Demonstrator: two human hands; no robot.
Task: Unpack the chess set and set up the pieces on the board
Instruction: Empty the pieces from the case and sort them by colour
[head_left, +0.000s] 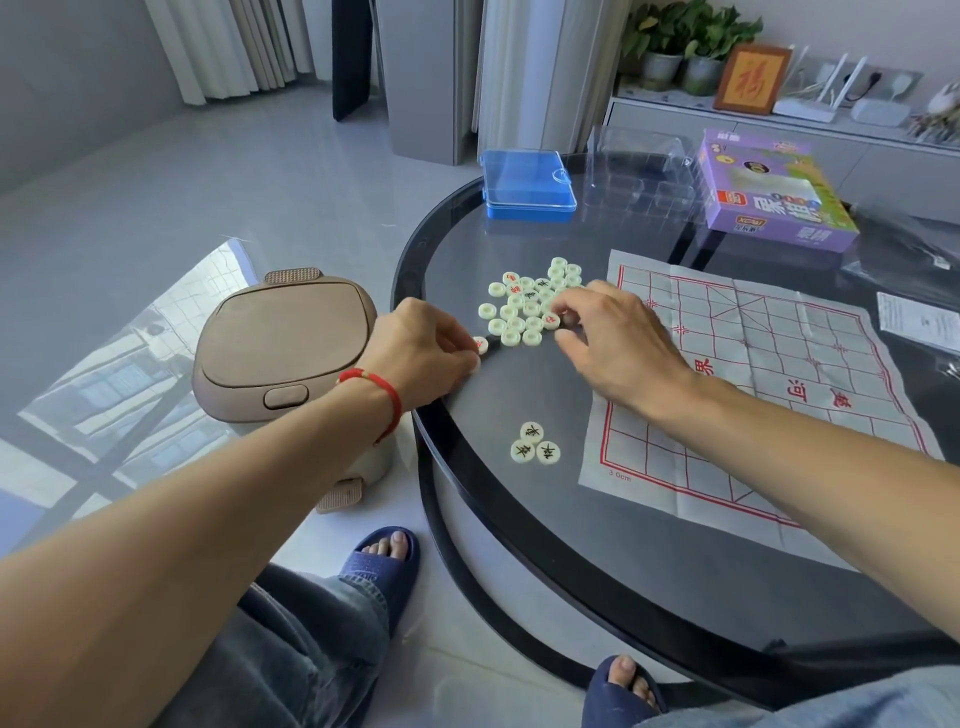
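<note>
Lying heaped on the round glass desk (519, 519) beside the creased paper board (753, 374), pale glossy discs (524, 306) are pinched singly by left fingers (470, 345) and right fingers (563, 312)

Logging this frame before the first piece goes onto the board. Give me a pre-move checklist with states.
1. Paper board unfolded flat on the table: ok, though creased.
2. Board squares free of pieces: ok, none on it yet.
3. Pieces out of the blue case: ok, main pile lies left of the board.
4. Pieces face up for sorting: not ok, most in the pile show blank sides; three black pieces nearer the table edge are face up.
5. Left hand grip: ok, pinching a red-marked piece.
6. Right hand grip: cannot tell, fingertips rest at the pile's edge.
</note>
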